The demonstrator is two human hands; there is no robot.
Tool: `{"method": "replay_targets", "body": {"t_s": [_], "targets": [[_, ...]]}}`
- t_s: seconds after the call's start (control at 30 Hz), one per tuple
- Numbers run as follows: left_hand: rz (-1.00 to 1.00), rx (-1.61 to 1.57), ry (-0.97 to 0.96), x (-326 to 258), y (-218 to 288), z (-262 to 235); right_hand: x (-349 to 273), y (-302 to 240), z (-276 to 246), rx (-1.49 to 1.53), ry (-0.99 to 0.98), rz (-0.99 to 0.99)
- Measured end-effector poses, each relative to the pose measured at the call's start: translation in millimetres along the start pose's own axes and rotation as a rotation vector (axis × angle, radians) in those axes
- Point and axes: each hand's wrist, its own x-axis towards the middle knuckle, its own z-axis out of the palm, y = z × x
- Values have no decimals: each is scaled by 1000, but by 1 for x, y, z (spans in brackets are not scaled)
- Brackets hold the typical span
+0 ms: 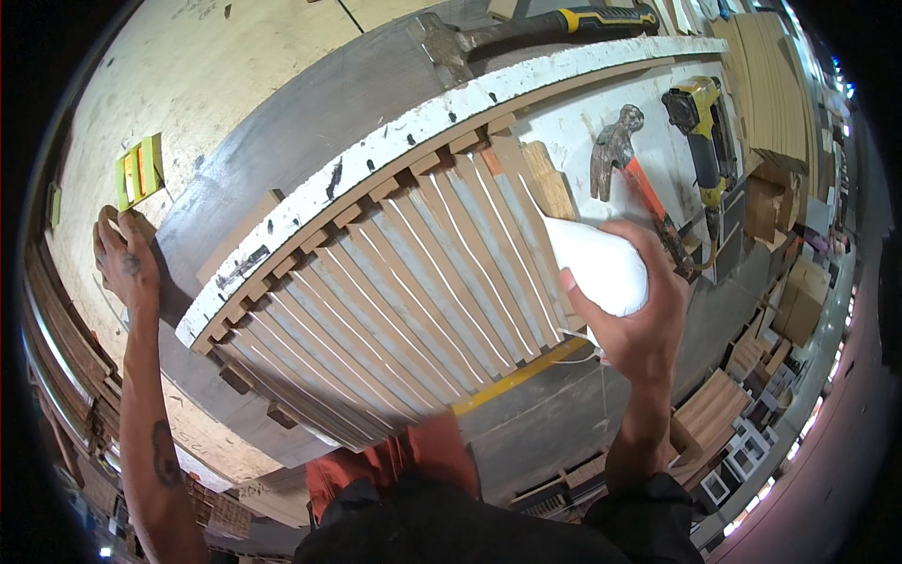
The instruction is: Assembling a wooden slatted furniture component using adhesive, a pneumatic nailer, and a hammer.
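My right hand (639, 301) is wrapped round a white squeeze bottle (597, 258). Its narrow nozzle points away from me, low over the right end of a row of brown wooden strips (376, 324). Thin white lines, apparently glue, run lengthwise along the strips. The strips' far ends stand close to a long white board (376, 169) with black marks. My left hand (122, 254) rests at the far left of the table, fingers loosely bent and apart, holding nothing. Just beyond it lies a small yellow-green framed piece (139, 171).
Behind the board lies a large hammer (446, 47) with a yellow-black handle. To the right are a claw hammer (615, 155) with a red grip and a yellow-black power tool (697, 122). Brown boards (766, 85) are stacked beyond. A wood block (545, 174) sits by the nozzle.
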Motion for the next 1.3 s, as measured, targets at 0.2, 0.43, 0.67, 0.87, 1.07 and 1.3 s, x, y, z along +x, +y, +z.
{"method": "replay_targets", "body": {"t_s": [0.2, 0.43, 0.67, 0.87, 1.07, 1.3], "targets": [[-12, 19, -15, 2, -2, 5, -24, 2, -12, -77, -86, 108], [0, 83, 17, 13, -23, 14, -54, 14, -21, -89, -101, 154], [-5, 77, -8, 14, -18, 13, -82, 26, -30, -87, -90, 157], [27, 92, 8, 16, -28, 15, -97, 33, -35, -71, -105, 164], [32, 98, 3, 18, -27, 18, -107, 37, -36, -86, -137, 240], [123, 60, 54, 19, -33, 13, -92, 17, -43, -122, -152, 299]]}}
